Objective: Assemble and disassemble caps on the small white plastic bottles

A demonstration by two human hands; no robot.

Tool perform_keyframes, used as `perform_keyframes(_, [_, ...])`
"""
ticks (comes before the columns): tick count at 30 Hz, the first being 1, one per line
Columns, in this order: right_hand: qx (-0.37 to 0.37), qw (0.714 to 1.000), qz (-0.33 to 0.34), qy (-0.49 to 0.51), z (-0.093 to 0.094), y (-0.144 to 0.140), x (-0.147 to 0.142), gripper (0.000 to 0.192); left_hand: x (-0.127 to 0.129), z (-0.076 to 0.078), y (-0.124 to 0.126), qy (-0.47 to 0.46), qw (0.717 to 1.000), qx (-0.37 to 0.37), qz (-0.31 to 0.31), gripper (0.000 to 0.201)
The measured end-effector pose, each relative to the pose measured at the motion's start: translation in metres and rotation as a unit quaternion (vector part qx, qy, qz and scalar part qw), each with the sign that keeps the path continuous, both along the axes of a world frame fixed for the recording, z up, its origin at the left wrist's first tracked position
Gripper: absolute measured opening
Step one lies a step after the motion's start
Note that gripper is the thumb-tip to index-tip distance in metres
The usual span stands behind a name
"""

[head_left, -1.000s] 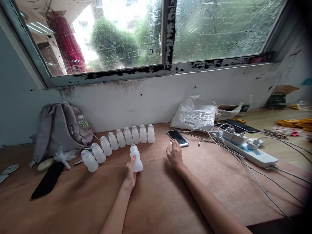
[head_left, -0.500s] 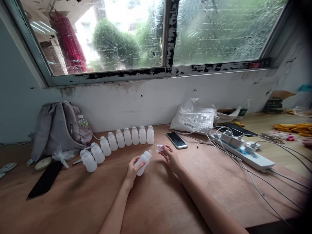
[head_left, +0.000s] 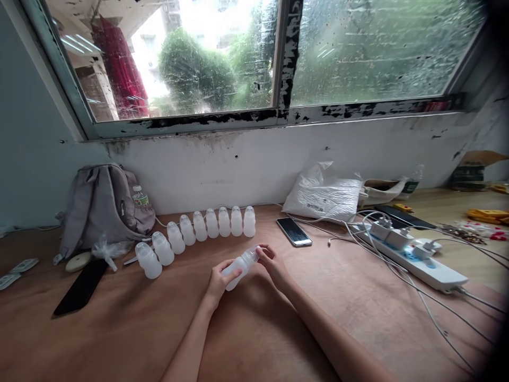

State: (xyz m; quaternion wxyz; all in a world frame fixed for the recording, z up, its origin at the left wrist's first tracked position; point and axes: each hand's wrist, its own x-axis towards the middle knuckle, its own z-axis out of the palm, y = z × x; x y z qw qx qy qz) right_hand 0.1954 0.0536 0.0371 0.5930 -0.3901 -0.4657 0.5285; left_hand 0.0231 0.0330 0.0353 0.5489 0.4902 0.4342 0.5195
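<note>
Left hand (head_left: 218, 280) grips a tilted white bottle (head_left: 238, 263) by its body, steadying it so the right hand (head_left: 271, 263) can pinch its cap end above the bench (head_left: 278, 329).

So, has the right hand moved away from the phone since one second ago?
Yes. The right hand drew back from the phone, leftward to the bottle top.

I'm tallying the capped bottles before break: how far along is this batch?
Nine capped bottles stand in a curved row on the table. A tenth bottle is in hand: the left hand holds it tilted while the right hand sets a clear cap on its top. No uncapped bottles show elsewhere.
</note>
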Motion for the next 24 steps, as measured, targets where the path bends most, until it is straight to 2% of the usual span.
perform_keyframes(10, [-0.006, 1.000, 0.000, 0.000, -0.008, -0.010, -0.007, 0.028, 0.000, -0.003, -0.006, 0.023, 0.999, 0.025, 0.014, 0.028])
perform_keyframes(14, [-0.020, 0.999, 0.026, 0.018, -0.001, -0.015, -0.009, 0.028, 0.001, -0.004, -0.008, 0.003, 0.999, 0.023, 0.039, 0.028])
perform_keyframes(19, [-0.036, 0.998, 0.049, 0.007, 0.008, -0.017, -0.010, 0.031, 0.001, -0.006, -0.008, 0.027, 0.997, 0.046, 0.055, 0.026])
perform_keyframes(24, [-0.022, 0.999, 0.041, 0.004, 0.003, -0.014, -0.013, 0.030, 0.001, -0.009, -0.006, 0.043, 0.996, 0.059, 0.060, 0.027])
